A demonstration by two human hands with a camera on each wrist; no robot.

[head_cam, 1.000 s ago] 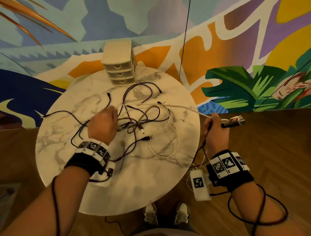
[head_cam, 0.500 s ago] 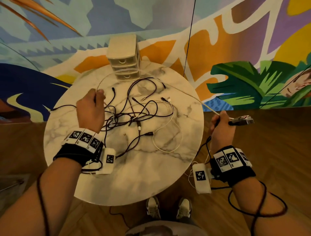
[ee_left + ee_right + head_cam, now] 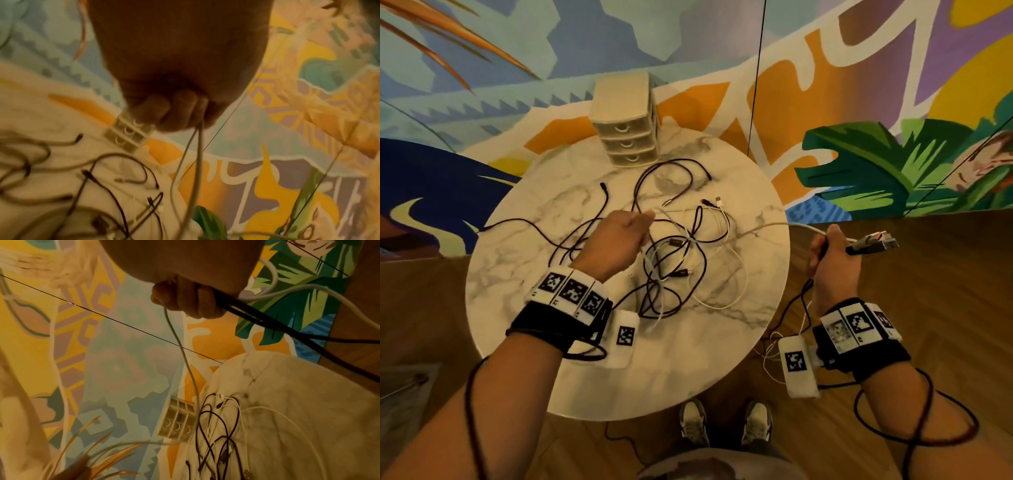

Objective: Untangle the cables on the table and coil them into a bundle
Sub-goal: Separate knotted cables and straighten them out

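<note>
Marble-patterned and round, the worktop [image 3: 524,274] carries a knot of dark and white cables [image 3: 674,260] at its middle, in front of a small drawer unit [image 3: 625,126]. The left hand [image 3: 616,236] hovers over the knot, fingers curled round a pale grey cable [image 3: 767,228] (the left wrist view shows two pale strands leaving the fist). That cable runs off the worktop's edge to the right hand [image 3: 832,253], which is clenched on it and on several gathered dark strands with their plugs [image 3: 873,241]. Judging by this, the step in hand is drawing one cable free. Next, the left hand should feed slack without dragging the tangle along.
</note>
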